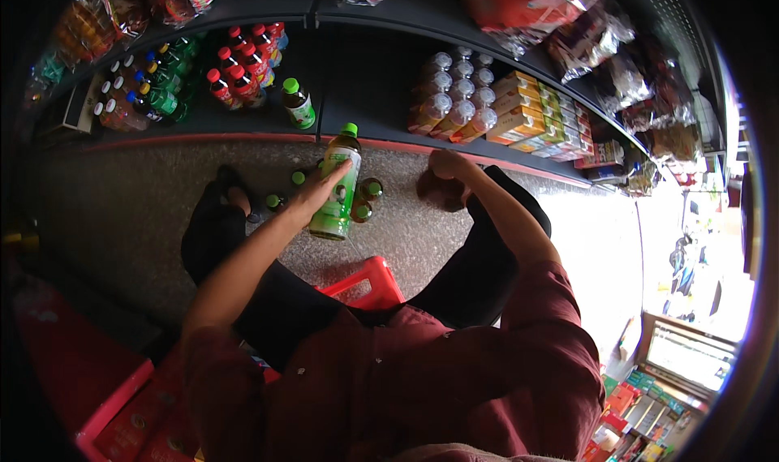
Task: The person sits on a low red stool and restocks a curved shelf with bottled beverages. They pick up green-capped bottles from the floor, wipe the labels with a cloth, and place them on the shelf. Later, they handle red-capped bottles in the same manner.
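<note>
A large green-labelled drink bottle [333,216] with a green cap is gripped by my left hand [315,194], close to the shelf's front edge. My right hand [449,164] is closed, over to the right of the bottle. Just below it is a dark reddish-brown blurred shape [438,189]; I cannot tell what it is or whether the fingers grip it. Several more green-capped bottles [371,189] stand on the floor around and behind the held bottle, partly hidden. One similar green-capped bottle [299,105] stands alone on the bottom shelf.
On the dark bottom shelf [357,105] are red-labelled bottles [242,73], mixed soda bottles [158,85], clear-topped bottles [454,97] and stacked drink cartons [531,109]. Bagged goods [527,8] hang over the upper shelf's edge. A red plastic stool [373,282] shows between my legs.
</note>
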The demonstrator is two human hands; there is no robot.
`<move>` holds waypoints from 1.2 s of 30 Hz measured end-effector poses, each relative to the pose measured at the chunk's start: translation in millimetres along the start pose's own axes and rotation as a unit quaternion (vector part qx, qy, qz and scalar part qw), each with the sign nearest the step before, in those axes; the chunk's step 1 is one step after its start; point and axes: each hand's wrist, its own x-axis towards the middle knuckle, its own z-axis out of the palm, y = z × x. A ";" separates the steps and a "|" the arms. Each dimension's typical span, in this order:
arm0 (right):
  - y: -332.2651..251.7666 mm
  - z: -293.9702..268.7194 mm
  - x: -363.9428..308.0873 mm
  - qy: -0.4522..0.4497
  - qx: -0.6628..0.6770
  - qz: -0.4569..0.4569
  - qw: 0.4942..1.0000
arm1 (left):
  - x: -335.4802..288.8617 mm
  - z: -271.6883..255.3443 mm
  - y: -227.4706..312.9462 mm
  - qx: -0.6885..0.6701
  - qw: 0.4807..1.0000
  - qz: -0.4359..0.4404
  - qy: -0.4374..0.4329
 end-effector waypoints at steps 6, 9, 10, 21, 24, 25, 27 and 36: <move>-40.4 -78.5 -77.6 0.521 0.376 0.009 0.766 | -26.3 38.7 18.3 0.037 0.999 0.008 -0.027; -81.2 -106.5 -97.7 0.538 0.447 -0.032 0.714 | -31.3 61.9 15.0 0.061 0.995 0.053 -0.054; -95.3 -104.1 -98.3 0.497 0.445 -0.054 0.743 | -28.8 68.2 9.8 0.106 0.991 0.069 -0.053; -88.7 -101.7 -81.3 0.148 0.843 0.082 0.510 | -9.8 92.7 -10.2 0.022 0.983 0.157 -0.092; -103.3 -42.5 -41.7 0.347 0.668 -0.048 0.657 | -0.8 102.1 12.4 0.005 0.985 0.172 0.017; -104.6 -34.5 -31.3 0.334 0.623 -0.050 0.706 | 7.7 96.8 16.1 -0.013 0.987 0.161 0.015; -112.8 -36.1 -23.4 0.273 0.546 -0.024 0.791 | 17.9 80.7 27.5 -0.001 0.986 0.165 0.031; -140.5 -65.2 -40.7 0.410 0.531 0.051 0.740 | 37.2 61.4 24.2 0.202 0.953 0.211 0.077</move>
